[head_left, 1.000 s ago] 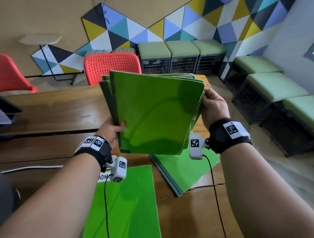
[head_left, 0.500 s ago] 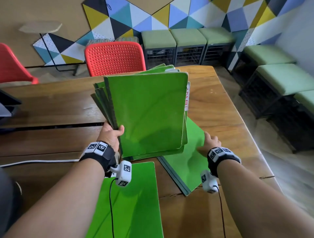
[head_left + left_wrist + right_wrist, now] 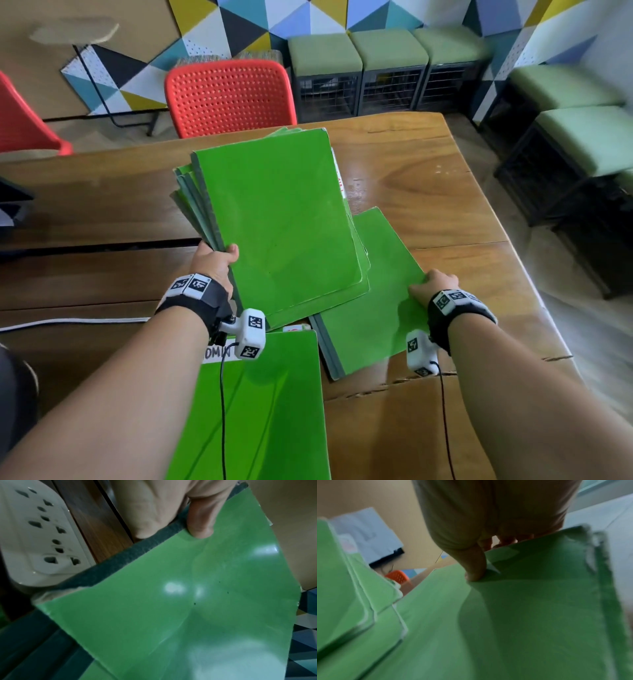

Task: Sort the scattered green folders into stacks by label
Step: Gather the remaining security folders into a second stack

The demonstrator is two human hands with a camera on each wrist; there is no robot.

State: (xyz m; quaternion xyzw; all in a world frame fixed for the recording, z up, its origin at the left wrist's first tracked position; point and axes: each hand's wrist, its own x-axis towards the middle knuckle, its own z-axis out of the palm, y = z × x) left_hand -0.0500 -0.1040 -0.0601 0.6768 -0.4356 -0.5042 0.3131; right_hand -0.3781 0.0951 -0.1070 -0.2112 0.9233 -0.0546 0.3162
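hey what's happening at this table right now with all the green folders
A person is sorting green folders on a wooden table. Their left hand holds a fanned bundle of folders by its lower corner, tilted above the table. Their right hand pinches the edge of a folder lying flat. Another folder, with a partly hidden white label, lies nearest.

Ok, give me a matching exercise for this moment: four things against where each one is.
Things:
1. folder bundle
2. single folder
3. labelled folder
4. red chair

Places:
A. behind the table's far edge
B. flat on the table, nearest the camera
C. gripped by the left hand
D. under the right hand

Pairs: 1-C, 2-D, 3-B, 4-A
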